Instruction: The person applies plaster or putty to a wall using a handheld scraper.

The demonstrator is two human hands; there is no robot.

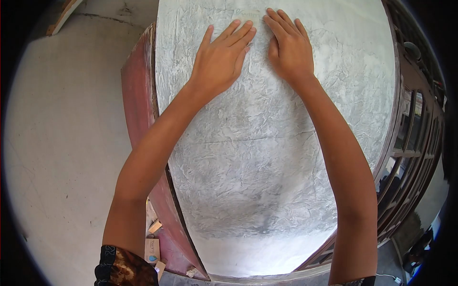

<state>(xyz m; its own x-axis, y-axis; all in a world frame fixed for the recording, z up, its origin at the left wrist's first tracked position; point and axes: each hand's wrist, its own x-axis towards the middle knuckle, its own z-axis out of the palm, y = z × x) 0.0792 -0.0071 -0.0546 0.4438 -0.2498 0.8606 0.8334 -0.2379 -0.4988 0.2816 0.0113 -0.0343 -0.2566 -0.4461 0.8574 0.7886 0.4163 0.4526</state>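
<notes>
My left hand [219, 59] lies with its fingers stretched out against the upper part of a rough, grey-and-white textured wall panel [248, 138]. Beside it, to the right, my right hand [292, 50] rests on the same surface, fingers extended and thumb tucked in alongside. Between the fingertips of both hands is a small pale patch [249, 18] with faint greenish marks; what it is I cannot make out. Neither hand visibly grips anything. Below the hands the coating shows ridges, creases and darker smudges, with a smoother whitish strip at the bottom.
A reddish-brown wooden board [138, 90] edges the panel on the left, beside a plain pale wall [67, 128]. Dark-framed windows [405, 157] stand on the right. Small cardboard boxes [152, 250] sit at lower left; a white cable [389, 276] lies at lower right.
</notes>
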